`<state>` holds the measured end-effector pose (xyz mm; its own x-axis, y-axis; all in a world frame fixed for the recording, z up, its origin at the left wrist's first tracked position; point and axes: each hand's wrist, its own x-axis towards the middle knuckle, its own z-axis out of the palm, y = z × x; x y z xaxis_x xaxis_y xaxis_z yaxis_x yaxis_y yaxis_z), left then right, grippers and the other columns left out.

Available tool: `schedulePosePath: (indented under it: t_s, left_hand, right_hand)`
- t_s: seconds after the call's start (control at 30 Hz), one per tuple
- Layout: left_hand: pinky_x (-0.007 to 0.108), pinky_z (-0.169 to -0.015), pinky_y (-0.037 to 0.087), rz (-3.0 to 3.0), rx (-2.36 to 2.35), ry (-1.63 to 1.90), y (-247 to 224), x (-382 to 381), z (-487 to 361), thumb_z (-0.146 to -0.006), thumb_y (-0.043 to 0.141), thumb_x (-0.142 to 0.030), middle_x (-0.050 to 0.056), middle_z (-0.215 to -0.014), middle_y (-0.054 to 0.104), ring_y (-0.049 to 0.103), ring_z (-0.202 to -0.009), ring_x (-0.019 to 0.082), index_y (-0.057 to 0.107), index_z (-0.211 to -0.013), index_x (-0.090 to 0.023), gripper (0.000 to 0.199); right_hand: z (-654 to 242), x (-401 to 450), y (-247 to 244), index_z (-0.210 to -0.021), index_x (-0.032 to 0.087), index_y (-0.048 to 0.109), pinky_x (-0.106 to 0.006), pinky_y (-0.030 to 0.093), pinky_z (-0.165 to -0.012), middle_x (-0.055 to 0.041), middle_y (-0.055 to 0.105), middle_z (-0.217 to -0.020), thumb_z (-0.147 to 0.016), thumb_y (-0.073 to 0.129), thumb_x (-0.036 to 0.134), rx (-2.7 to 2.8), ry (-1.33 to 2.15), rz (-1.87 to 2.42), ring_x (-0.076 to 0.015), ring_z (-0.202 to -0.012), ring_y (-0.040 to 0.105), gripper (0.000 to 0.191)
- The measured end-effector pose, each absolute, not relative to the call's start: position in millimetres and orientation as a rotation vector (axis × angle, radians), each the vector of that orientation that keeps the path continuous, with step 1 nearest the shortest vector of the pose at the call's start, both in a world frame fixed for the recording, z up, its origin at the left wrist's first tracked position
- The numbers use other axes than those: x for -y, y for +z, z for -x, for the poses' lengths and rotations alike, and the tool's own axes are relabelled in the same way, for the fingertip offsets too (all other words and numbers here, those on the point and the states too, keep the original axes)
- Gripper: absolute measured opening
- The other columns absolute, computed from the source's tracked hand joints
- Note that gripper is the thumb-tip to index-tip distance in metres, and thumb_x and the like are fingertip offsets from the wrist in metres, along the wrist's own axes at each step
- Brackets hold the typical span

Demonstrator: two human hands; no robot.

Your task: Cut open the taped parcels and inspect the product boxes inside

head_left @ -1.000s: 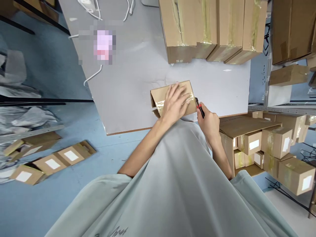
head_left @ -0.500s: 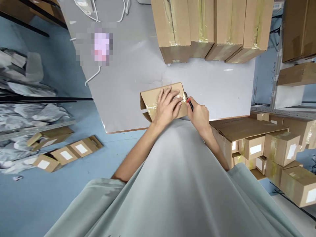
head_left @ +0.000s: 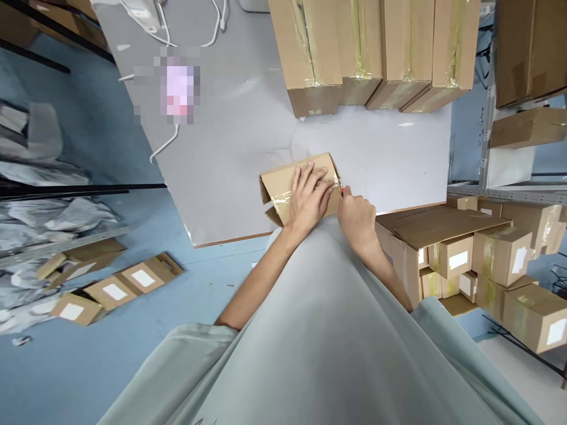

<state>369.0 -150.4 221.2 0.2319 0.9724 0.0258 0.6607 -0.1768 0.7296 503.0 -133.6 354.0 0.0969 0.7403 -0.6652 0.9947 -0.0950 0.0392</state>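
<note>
A small brown cardboard box (head_left: 283, 179) with clear tape along its top lies tilted at the front edge of the grey table (head_left: 221, 195), close against my body. Its left end has flaps standing apart. My left hand (head_left: 308, 198) rests on top of the box, fingers spread, pressing on the cardboard and tape. At the right end of the box, my right hand (head_left: 358, 217) is closed around a red and black utility knife (head_left: 342, 191). Only a bit of red shows now past the fingers; the blade is hidden at the box's right edge.
Several tall taped cartons (head_left: 314, 97) stand along the table's back right. Right of me, an open large carton (head_left: 443, 224) holds smaller labelled boxes. On the floor at left lie labelled boxes (head_left: 115, 290) beside shelves of grey bags (head_left: 66, 218). White cables (head_left: 166, 144) lie at the table's left.
My right hand has moved slightly down and turned, so the knife is mostly hidden behind the fingers. The left hand stays on the box. The whole view has shifted slightly.
</note>
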Motion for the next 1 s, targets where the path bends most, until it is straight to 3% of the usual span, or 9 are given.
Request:
schedulePosePath:
  t_s: [0.43,0.8,0.9,1.0]
  left_hand:
    - [0.072,-0.148,0.02,-1.925,-1.486,0.711,218,150,-371,-0.123,0.041,-0.05,0.014,-0.161,0.071,0.043,-0.175,0.035,0.075,-0.135,-0.027,0.043]
    - [0.07,-0.148,0.023,-1.972,-1.508,0.702,215,143,-367,-0.121,0.05,-0.047,0.012,-0.159,0.072,0.044,-0.174,0.035,0.078,-0.132,-0.027,0.037]
    - [0.07,-0.148,0.02,-1.908,-1.616,0.712,219,149,-356,-0.118,0.055,-0.051,0.012,-0.163,0.07,0.045,-0.173,0.036,0.077,-0.14,-0.029,0.038]
    - [0.072,-0.148,0.012,-1.731,-1.932,0.759,220,165,-335,-0.115,0.061,-0.059,0.016,-0.179,0.054,0.03,-0.18,0.041,0.067,-0.159,-0.027,0.054]
  right_hand:
    - [-507,143,352,-0.15,0.013,0.068,-0.039,0.064,-0.095,-0.0248,0.085,-0.127,-0.123,0.037,0.023,-1.693,-0.7,-1.949,-0.0334,-0.116,0.085,0.042]
    - [-529,170,353,-0.148,0.015,0.071,-0.038,0.062,-0.092,-0.0225,0.086,-0.119,-0.121,0.048,0.025,-1.706,-0.778,-1.925,-0.0332,-0.11,0.086,0.036]
    - [-547,174,362,-0.152,0.021,0.07,-0.04,0.061,-0.09,-0.0163,0.087,-0.107,-0.121,0.051,0.032,-1.818,-0.856,-1.989,-0.0339,-0.101,0.086,0.038]
    - [-577,169,346,-0.149,0.025,0.071,-0.04,0.06,-0.086,-0.0118,0.086,-0.101,-0.12,0.051,0.047,-1.987,-0.934,-2.214,-0.0338,-0.093,0.083,0.042]
